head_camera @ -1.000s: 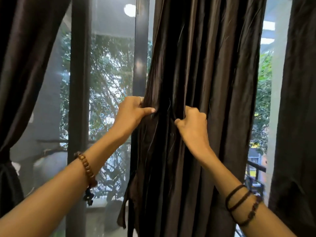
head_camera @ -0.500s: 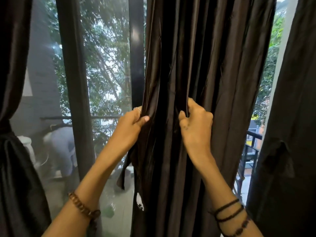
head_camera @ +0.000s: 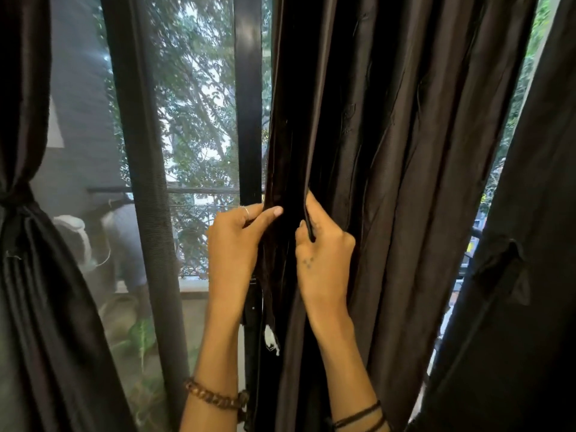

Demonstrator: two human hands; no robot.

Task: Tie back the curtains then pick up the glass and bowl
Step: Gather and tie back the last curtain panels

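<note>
Up close, left hand (head_camera: 232,244) and right hand (head_camera: 324,260) each pinching dark middle curtain (head_camera: 405,151) folds

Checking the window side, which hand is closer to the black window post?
Left. The left hand grips the middle curtain's edge right beside the black window post; the right hand pinches a fold further into the fabric.

Dark window frames (head_camera: 141,188) stand upright before mesh-screened glass. Beyond it, leafy trees (head_camera: 193,98), a grey wall (head_camera: 81,113), a balcony rail (head_camera: 199,191) and a green plant (head_camera: 141,335) low down.
</note>
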